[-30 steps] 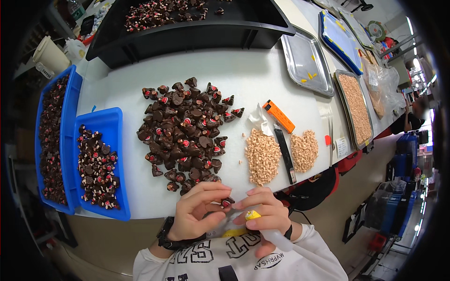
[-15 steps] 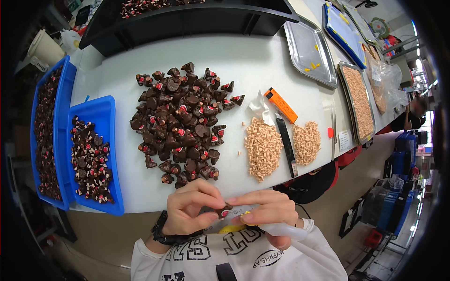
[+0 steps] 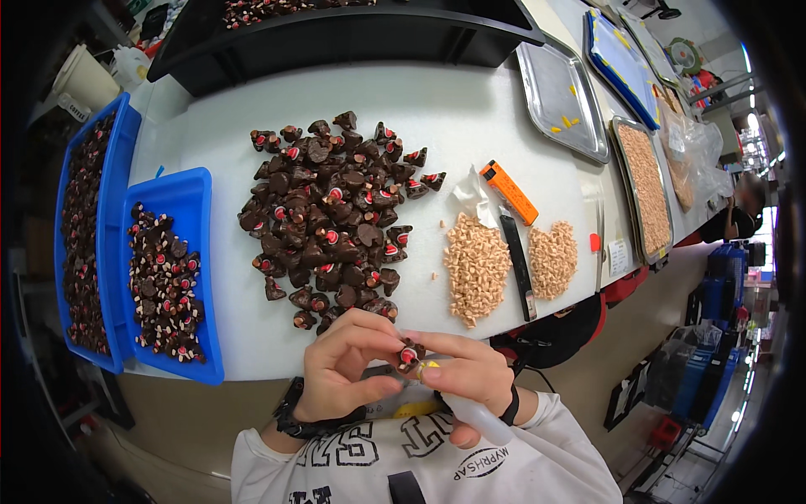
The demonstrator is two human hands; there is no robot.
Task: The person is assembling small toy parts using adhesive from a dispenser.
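A small dark-brown moulded piece with a red-and-white spot is held up between my hands, in front of my shirt. My left hand touches it with bent fingertips; the thumb stands a little away. Curled around a translucent white squeeze bottle, my right hand keeps the yellow tip close to the piece. The right index finger also meets the piece's upper side. Beyond my hands, a heap of similar brown pieces covers the middle of the white table.
Left stand a blue tray and a longer blue bin, both holding pieces. A black crate lies behind. Right are two piles of beige bits, a black bar, an orange box and a metal tray.
The brown piece has turned, its red spot now facing up, and moved slightly up and right. My left thumb has come away from it. The bottle has tilted more steeply.
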